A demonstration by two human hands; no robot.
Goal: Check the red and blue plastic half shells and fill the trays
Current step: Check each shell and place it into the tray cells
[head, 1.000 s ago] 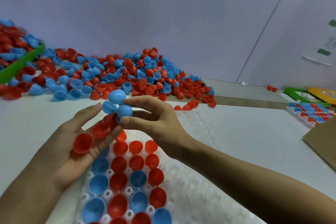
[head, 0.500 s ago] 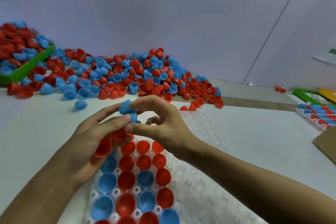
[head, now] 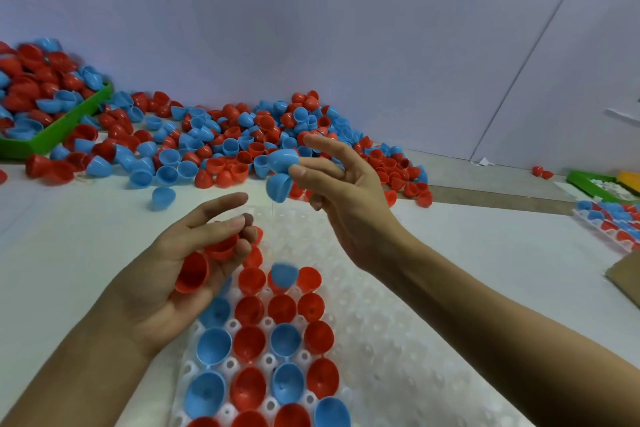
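The white tray (head: 374, 340) lay on the desk (head: 485, 253) below both hands; its left columns held red and blue shells, its right cells stood bare. Above the tray's far edge, the right hand (head: 343, 191) pinched two blue half shells (head: 281, 172) at its fingertips. Over the tray's left edge, the left hand (head: 173, 274) cupped red half shells (head: 194, 270) in curled fingers. A blurred blue shell (head: 284, 274) sat over the filled rows. The loose pile (head: 242, 139) lay beyond the tray, bare desk between.
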